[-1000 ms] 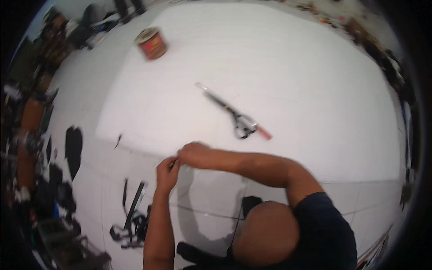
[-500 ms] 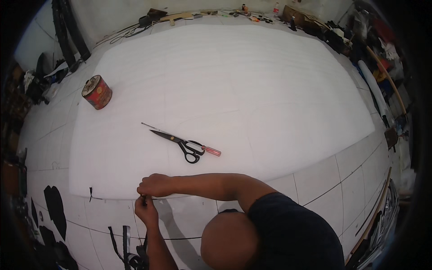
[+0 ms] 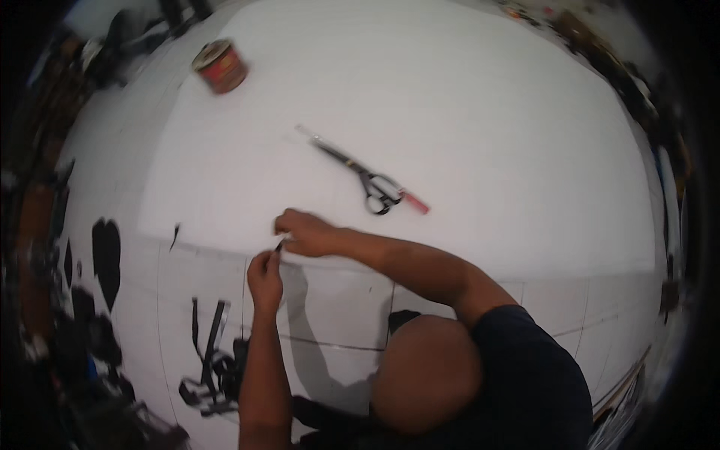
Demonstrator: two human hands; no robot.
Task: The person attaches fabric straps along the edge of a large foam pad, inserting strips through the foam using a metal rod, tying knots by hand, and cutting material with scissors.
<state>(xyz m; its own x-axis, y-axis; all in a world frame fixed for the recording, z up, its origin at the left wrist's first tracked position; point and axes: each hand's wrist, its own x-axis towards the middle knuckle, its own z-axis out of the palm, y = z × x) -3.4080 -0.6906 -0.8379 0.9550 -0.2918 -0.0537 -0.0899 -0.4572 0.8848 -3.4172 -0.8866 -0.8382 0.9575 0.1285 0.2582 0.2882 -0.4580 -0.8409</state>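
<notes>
Near the close edge of the large white sheet [image 3: 480, 150], my left hand [image 3: 265, 281] pinches a small dark strip [image 3: 280, 245]. My right hand [image 3: 307, 233] is just above and to the right of it, fingers curled, its thumb close to the strip; blur hides what it grips, if anything. Beyond the hands, black-handled scissors [image 3: 366, 178] lie on the sheet. A screwdriver with a red handle [image 3: 416, 201] rests alongside them. Left of my hands, a thin black scrap [image 3: 175, 235] lies at the sheet's edge.
A red can [image 3: 220, 67] stands on the far left of the sheet. Tangled black straps [image 3: 217, 367] lie on the tiled floor by my left forearm. Black cut pieces [image 3: 107, 259] are farther left, and clutter [image 3: 600, 60] lines the far right side.
The view has tilted, so everything appears higher and farther right. My hands were pressed together and are now slightly apart, the dark strip showing between them.
</notes>
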